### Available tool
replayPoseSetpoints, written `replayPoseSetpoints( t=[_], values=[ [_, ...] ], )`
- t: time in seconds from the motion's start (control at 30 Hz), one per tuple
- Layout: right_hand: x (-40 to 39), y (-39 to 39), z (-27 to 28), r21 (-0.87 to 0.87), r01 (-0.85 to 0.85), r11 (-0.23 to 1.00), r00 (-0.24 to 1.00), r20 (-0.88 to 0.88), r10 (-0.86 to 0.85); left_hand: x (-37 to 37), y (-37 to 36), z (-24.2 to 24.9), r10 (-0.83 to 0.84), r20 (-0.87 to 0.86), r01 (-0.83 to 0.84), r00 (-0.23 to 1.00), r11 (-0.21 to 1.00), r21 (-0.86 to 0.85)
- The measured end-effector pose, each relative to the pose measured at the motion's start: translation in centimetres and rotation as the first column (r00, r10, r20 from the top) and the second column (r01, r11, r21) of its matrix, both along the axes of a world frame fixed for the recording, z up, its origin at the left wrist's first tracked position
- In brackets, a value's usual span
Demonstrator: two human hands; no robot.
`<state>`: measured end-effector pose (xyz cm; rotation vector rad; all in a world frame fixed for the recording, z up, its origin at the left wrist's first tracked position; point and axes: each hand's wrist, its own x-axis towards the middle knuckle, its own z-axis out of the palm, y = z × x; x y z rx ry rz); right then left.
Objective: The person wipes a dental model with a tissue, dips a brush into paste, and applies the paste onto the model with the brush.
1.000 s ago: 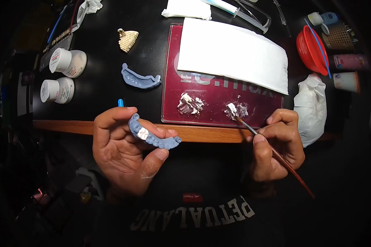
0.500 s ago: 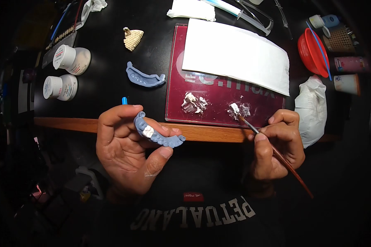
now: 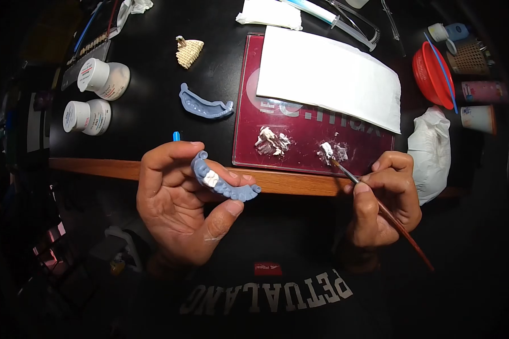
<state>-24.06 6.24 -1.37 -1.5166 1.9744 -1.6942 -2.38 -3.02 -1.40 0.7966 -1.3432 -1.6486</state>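
Observation:
My left hand (image 3: 178, 206) grips a blue-grey dental model (image 3: 232, 191) between thumb and fingers, its row of teeth facing up. A white tooth (image 3: 211, 178) stands out near the model's upper left end. In my right hand (image 3: 385, 198) is a thin brush (image 3: 394, 220) with a reddish-brown handle, held like a pen. Its tip rests at the right-hand dab of white paste (image 3: 327, 150) on a dark red glass slab (image 3: 300, 155). Another smeared heap of white paste (image 3: 272, 140) lies to the left on the slab.
A folded white paper towel (image 3: 328, 73) covers much of the slab. Left of it lie a blue-grey mould piece (image 3: 205, 104) and a beige honeycomb tray (image 3: 189, 53). Two jars (image 3: 103, 79) stand further left. At right are a red bowl (image 3: 432, 76) and crumpled tissue (image 3: 428, 155); a syringe (image 3: 345, 25) lies behind.
The whole view has shifted slightly, so everything appears a little further right. Both hands keep their holds, and the brush tip stays at the right-hand paste.

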Motion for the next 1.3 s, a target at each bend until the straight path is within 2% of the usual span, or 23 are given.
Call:
replayPoseSetpoints(
  t=[0.33, 0.4, 0.5, 0.53, 0.63, 1.3],
  values=[
    [-0.2, 0.0, 0.5, -0.030, -0.108, 0.994, 0.991, -0.087, 0.105, 0.1, -0.1, 0.3, -0.026, -0.028, 0.027, 0.999, 0.998, 0.053],
    [0.1, -0.2, 1.2, -0.018, -0.249, 0.968, 0.962, -0.117, 0.246, 0.3, -0.4, -0.1, -0.066, -0.070, 0.067, 0.995, 0.998, 0.011],
    [2.1, -1.4, 1.2, -0.148, -0.431, 0.890, 0.900, 0.003, 0.436, 0.4, -0.5, -0.3, -0.080, -0.088, 0.080, 0.993, 0.997, 0.000],
    [3.2, -1.6, 1.0, -0.200, -0.440, 0.875, 0.880, 0.096, 0.464, 0.4, -0.5, -0.3, -0.077, -0.078, 0.076, 0.994, 0.997, -0.010],
    [5.4, -2.7, 0.9, -0.271, -0.463, 0.844, 0.824, 0.220, 0.523, 0.5, -0.5, -0.4, -0.082, -0.075, 0.082, 0.994, 0.997, -0.011],
    [6.7, -3.7, -0.5, -0.293, -0.443, 0.847, 0.848, 0.171, 0.502, 0.5, -0.4, -0.8, -0.059, -0.135, 0.056, 0.989, 0.998, -0.026]
  ],
)
